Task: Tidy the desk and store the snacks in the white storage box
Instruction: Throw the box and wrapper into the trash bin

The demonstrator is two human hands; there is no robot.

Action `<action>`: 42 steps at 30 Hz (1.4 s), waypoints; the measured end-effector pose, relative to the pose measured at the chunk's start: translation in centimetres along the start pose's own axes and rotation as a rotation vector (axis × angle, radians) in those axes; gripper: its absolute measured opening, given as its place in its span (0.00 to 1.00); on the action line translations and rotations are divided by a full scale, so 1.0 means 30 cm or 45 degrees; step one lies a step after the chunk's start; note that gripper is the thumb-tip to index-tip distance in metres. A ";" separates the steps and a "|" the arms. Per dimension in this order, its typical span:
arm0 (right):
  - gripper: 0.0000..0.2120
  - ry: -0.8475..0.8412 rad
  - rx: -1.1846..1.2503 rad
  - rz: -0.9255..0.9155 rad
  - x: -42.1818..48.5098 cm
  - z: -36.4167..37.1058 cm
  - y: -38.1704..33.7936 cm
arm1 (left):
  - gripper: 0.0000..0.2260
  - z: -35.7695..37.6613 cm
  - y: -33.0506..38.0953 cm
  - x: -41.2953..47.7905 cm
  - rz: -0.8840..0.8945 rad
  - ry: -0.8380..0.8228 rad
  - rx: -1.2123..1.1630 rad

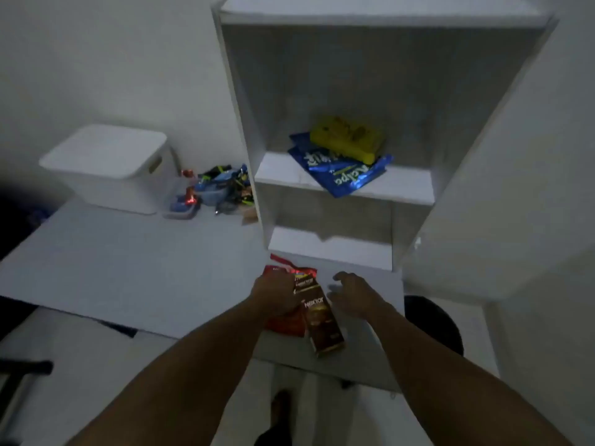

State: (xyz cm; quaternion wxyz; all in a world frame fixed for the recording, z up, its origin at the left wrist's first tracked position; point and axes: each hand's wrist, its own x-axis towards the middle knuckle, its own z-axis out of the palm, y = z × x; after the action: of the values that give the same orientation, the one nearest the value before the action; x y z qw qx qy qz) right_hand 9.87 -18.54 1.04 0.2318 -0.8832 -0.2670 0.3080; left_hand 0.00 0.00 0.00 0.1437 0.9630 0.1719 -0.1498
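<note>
A brown Nextar snack box [323, 326] lies near the desk's front edge, partly on a red snack bag [286, 323]. My left hand [277, 294] rests on the red bag and the top of the brown boxes, fingers curled over them. My right hand [352, 292] hovers just right of the brown box, fingers relaxed and holding nothing. The white storage box [109, 169], lid on, stands at the desk's back left. A blue snack bag [344, 175] and a yellow pack [347, 138] lie on the shelf.
A clear tub with a heap of small wrapped snacks [219, 191] sits between the storage box and the white shelf unit [412, 194]. The white desk [128, 268] stretches left. A dark round stool [434, 323] stands at the right, below the desk.
</note>
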 end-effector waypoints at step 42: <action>0.45 0.534 0.125 0.110 0.055 0.165 0.067 | 0.28 0.104 -0.162 0.115 0.276 0.069 -0.458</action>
State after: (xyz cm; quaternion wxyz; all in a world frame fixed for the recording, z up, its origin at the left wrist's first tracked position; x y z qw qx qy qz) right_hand 8.32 -17.83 -4.28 0.3116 -0.9262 -0.1597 0.1399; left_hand 0.54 4.35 -5.11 0.3240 0.9383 0.0950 -0.0745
